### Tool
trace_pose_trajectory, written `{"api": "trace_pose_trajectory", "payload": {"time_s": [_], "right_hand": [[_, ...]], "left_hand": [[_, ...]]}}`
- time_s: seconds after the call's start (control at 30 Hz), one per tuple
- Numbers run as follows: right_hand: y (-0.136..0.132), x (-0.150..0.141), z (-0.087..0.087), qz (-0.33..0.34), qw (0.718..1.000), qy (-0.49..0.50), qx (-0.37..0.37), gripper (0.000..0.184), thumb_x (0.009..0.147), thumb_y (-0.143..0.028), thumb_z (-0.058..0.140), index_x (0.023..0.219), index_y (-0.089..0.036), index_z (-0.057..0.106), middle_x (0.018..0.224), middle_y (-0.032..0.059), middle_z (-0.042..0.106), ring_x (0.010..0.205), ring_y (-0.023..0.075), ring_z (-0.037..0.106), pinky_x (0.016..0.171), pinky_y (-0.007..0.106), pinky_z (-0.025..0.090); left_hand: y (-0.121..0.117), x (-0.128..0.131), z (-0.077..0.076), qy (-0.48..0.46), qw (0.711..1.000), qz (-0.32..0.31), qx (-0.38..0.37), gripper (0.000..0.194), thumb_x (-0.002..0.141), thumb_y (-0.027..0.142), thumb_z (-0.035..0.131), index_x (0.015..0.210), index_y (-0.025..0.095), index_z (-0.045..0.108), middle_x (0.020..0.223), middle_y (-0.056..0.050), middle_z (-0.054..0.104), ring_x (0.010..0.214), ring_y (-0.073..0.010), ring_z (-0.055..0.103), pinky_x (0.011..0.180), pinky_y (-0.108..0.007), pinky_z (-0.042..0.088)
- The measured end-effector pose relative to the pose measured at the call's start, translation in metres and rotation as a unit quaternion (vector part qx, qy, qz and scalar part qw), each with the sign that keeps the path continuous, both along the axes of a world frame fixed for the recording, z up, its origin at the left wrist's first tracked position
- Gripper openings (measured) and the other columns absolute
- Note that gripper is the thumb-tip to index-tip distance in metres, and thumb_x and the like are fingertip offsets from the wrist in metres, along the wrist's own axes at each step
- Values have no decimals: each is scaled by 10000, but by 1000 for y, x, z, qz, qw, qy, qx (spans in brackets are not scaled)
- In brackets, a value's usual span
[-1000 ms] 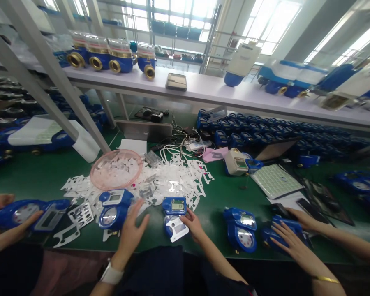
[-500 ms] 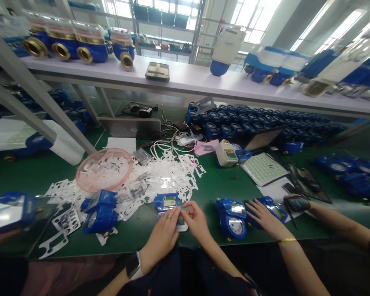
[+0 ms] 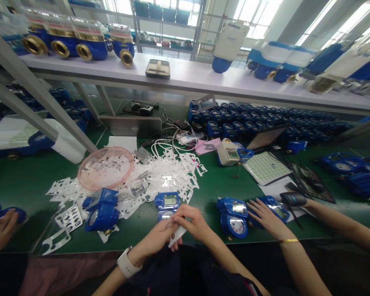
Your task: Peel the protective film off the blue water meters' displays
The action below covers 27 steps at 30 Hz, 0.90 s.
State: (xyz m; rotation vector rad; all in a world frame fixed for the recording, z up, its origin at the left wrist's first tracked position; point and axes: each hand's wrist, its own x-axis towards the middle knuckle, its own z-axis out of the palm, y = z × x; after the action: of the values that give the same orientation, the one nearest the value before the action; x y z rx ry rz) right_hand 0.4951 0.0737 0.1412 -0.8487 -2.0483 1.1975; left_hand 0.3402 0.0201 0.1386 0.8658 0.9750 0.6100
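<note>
My left hand (image 3: 156,238), with a watch on its wrist, is closed around a thin white plate with cut-outs (image 3: 179,235), its fingertips showing beneath. My right hand (image 3: 193,221) pinches the upper end of the same plate, and the two hands meet there. Just beyond them a blue water meter (image 3: 167,200) stands on the bench, its digital display facing up; my hands cover part of its lower dial. Left of my hands is another blue meter (image 3: 101,209) beside a heap of loose white plates (image 3: 166,174).
A co-worker's hand (image 3: 267,218) rests on a blue meter at right, beside another meter (image 3: 232,218); their other hand holds a black scanner (image 3: 292,199). Another person's hand (image 3: 1,234) holds a blue part at far left. A pink tray (image 3: 80,174) and laptop (image 3: 131,126) stand behind.
My hands have drawn back slightly toward me from the meter, and the white plate is now tilted between them. At far left, the person's blue meter has dropped lower and turned.
</note>
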Motion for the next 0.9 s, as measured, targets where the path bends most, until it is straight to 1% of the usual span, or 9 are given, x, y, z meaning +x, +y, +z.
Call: {"api": "trace_pose_trajectory", "payload": {"time_s": [0.1, 0.27, 0.33, 0.47, 0.6, 0.7, 0.8, 0.87, 0.9], "right_hand": [[2, 0, 0, 20, 999, 32, 16, 198, 871, -299, 555, 936, -190, 706, 809, 64, 687, 757, 155, 617, 699, 271, 495], [2, -3, 4, 1, 999, 36, -40, 187, 855, -300, 579, 797, -182, 713, 760, 46, 649, 715, 141, 602, 671, 256, 487], [2, -4, 3, -2, 998, 38, -47, 201, 854, -310, 580, 774, -181, 712, 762, 44, 642, 710, 136, 603, 664, 249, 489], [4, -3, -1, 41, 997, 52, 28, 174, 855, -297, 584, 868, -186, 717, 789, 59, 669, 736, 140, 623, 680, 245, 505], [7, -2, -5, 62, 993, 54, 85, 184, 867, -279, 566, 952, -187, 702, 795, 66, 687, 729, 138, 634, 659, 230, 511], [8, -9, -6, 58, 992, 35, 102, 191, 858, -286, 579, 975, -178, 684, 782, 62, 687, 704, 140, 634, 642, 227, 510], [7, -14, -6, 40, 990, 2, 137, 217, 852, -295, 584, 1021, -179, 654, 784, 64, 691, 678, 150, 631, 646, 245, 514], [5, -2, -6, 46, 988, -6, 148, 223, 867, -281, 559, 1062, -207, 638, 831, 62, 703, 702, 158, 647, 683, 259, 522], [4, 13, -5, 52, 988, -6, 144, 240, 881, -265, 535, 1101, -225, 624, 865, 58, 709, 721, 159, 658, 694, 260, 526]], "left_hand": [[0, -3, 0, -19, 1000, -12, -18, 438, 807, 553, 480, 781, 127, 577, 631, -22, 604, 513, -117, 538, 540, -249, 443], [1, -8, -2, 88, 992, 8, 87, 435, 856, 524, 407, 757, 146, 599, 628, -15, 580, 532, -116, 530, 553, -242, 443], [2, -10, -2, 92, 992, 8, 87, 415, 852, 517, 417, 775, 149, 593, 643, -14, 587, 527, -116, 527, 536, -241, 437], [1, -12, 1, 37, 999, -27, 19, 436, 822, 551, 443, 737, 143, 573, 595, -10, 572, 477, -110, 500, 487, -237, 412], [0, -13, 5, 26, 999, -42, 11, 458, 810, 559, 458, 699, 131, 577, 576, -12, 567, 469, -104, 493, 487, -234, 405], [-1, -16, 2, 37, 999, -28, 16, 441, 813, 543, 464, 710, 131, 581, 577, -14, 571, 474, -108, 500, 494, -237, 407], [-1, -21, -4, 1, 1000, 2, -5, 371, 813, 505, 489, 802, 147, 585, 671, -28, 621, 534, -127, 547, 524, -246, 434], [-1, -26, -8, -32, 999, 21, -13, 388, 824, 506, 458, 822, 147, 605, 725, -49, 643, 588, -146, 575, 557, -257, 453], [-1, -29, -9, -40, 999, 29, -13, 426, 836, 517, 421, 812, 141, 621, 732, -61, 647, 610, -155, 583, 578, -264, 461]]}}
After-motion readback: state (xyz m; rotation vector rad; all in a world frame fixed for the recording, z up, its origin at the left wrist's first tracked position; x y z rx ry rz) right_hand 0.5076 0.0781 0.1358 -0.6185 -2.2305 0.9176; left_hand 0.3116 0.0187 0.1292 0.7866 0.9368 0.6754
